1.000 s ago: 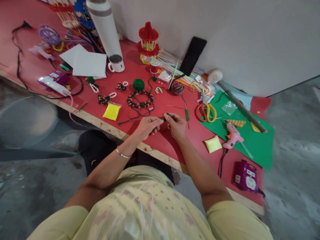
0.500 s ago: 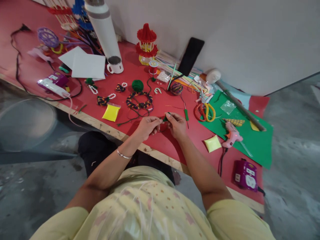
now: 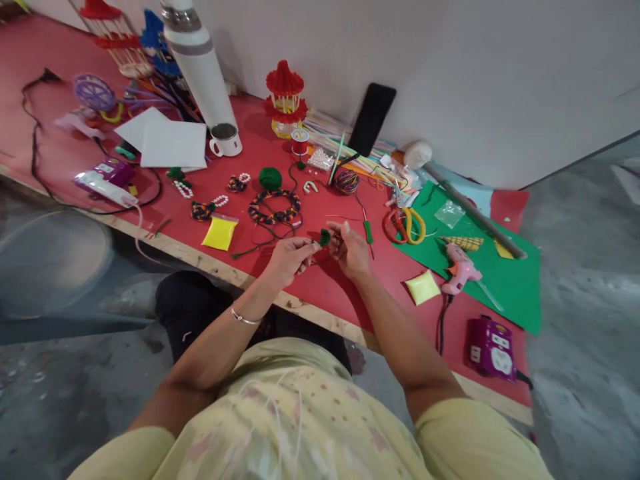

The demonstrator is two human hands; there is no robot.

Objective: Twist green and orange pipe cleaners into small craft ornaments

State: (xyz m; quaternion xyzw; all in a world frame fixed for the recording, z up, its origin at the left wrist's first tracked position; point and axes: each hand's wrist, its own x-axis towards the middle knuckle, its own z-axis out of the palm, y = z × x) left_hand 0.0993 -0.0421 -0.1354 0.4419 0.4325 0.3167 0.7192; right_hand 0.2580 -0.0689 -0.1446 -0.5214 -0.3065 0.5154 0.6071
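Note:
A small dark green yarn piece (image 3: 325, 237) hangs between my two hands above the red tabletop. My left hand (image 3: 291, 259) pinches its left end between thumb and forefinger. My right hand (image 3: 352, 251) is just to its right, fingers apart and loosely bent, the tips close to the piece; whether they touch it I cannot tell. Behind my hands lie a multicoloured yarn ring (image 3: 274, 219) and a green yarn ball (image 3: 271, 178). A green-handled crochet hook (image 3: 369, 232) rests right of my right hand, near a multicoloured yarn ball (image 3: 347, 181).
Scissors (image 3: 414, 225) and a pink glue gun (image 3: 461, 268) lie at the right, on and beside green sheet (image 3: 515, 287). Yellow packets (image 3: 220, 232) sit nearer the edge. A white flask (image 3: 203, 77), mug (image 3: 226, 139) and phone (image 3: 373, 119) are at the back.
My right hand's fingers have loosened and moved slightly away from the green yarn piece, which now shows more fully. My left hand keeps its pinch. The view has shifted slightly.

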